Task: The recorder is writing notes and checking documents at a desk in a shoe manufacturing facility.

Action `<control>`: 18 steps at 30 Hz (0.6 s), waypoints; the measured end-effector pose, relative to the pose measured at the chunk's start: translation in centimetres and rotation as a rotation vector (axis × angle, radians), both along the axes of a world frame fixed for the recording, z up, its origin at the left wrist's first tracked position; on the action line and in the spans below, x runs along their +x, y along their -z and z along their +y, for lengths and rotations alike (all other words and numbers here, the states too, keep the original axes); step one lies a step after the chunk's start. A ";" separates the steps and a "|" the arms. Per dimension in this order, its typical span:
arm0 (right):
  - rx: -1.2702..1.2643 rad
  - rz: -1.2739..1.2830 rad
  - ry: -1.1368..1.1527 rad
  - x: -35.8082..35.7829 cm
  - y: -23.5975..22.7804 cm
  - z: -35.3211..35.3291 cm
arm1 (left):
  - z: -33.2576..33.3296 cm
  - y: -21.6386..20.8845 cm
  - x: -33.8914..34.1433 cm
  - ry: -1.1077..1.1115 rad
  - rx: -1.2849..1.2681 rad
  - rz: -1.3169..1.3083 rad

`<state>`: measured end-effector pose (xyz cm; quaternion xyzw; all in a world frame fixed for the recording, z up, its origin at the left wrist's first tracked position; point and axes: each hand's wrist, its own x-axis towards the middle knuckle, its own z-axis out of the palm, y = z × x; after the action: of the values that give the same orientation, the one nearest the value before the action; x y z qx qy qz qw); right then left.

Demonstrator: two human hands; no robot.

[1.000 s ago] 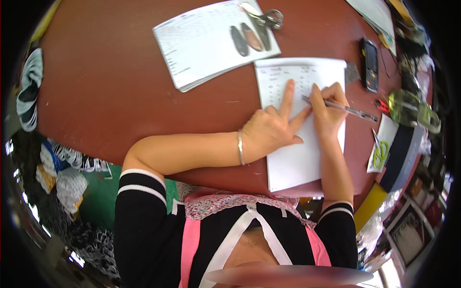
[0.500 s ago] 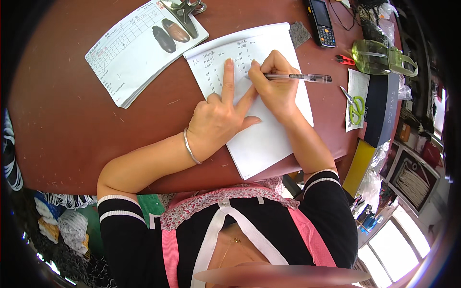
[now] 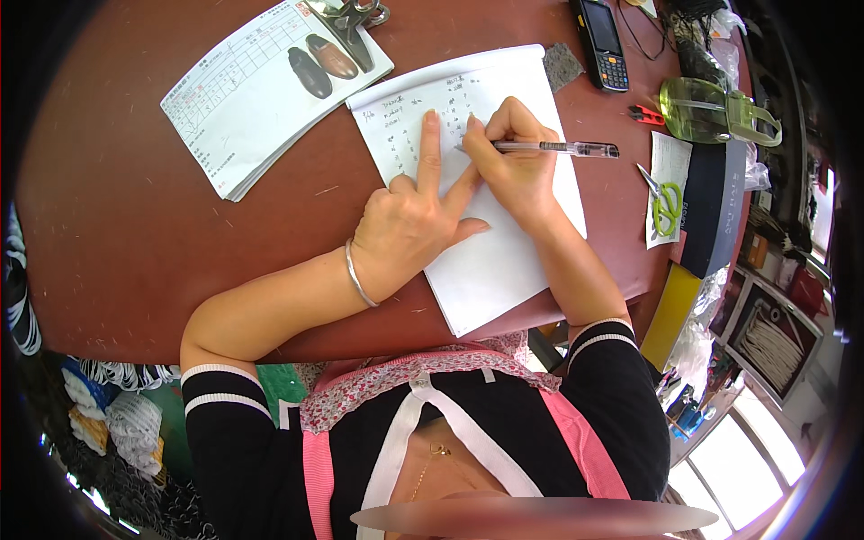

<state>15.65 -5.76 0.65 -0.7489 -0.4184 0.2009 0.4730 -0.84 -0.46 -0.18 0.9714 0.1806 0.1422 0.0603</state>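
A white writing pad lies tilted on the table, with short columns of handwriting on its upper part. My left hand rests on the pad's left side, index finger stretched up beside the writing, thumb spread out and some other fingers bent. It holds nothing, and a silver bangle circles its wrist. My right hand is closed around a clear-barrelled pen, whose tip meets the page by the right column of writing. Part of the written area is covered by my fingers.
On the reddish-brown table, a clipped stack of sheets with shoe pictures lies at the upper left. Toward the right are a handheld scanner, green-handled scissors, a red clip-like tool and a green bottle.
The pen and my right fingertips have shifted slightly, staying at the same column of writing. My left hand keeps its place on the pad.
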 end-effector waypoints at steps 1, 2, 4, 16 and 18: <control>0.000 -0.002 -0.005 0.0 -0.1 0.0 | 0.0 0.0 0.0 0.001 0.000 -0.001; 0.000 -0.004 -0.011 0.0 -0.1 0.0 | 0.1 0.0 0.0 0.002 -0.012 0.001; -0.021 0.016 -0.013 -0.2 -0.3 0.1 | 0.1 0.0 -0.1 0.000 -0.020 0.015; 0.177 0.246 -0.019 4.1 -3.1 -0.6 | 6.9 -6.2 -4.3 -0.062 -0.125 0.003; 0.169 0.079 -0.052 4.3 -4.4 0.1 | 10.9 -6.9 -8.1 -0.177 0.036 0.038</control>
<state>19.97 -5.68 5.06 -0.6869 -0.4341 0.2063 0.5451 -8.91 10.39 6.68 0.9550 0.2642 0.1319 0.0267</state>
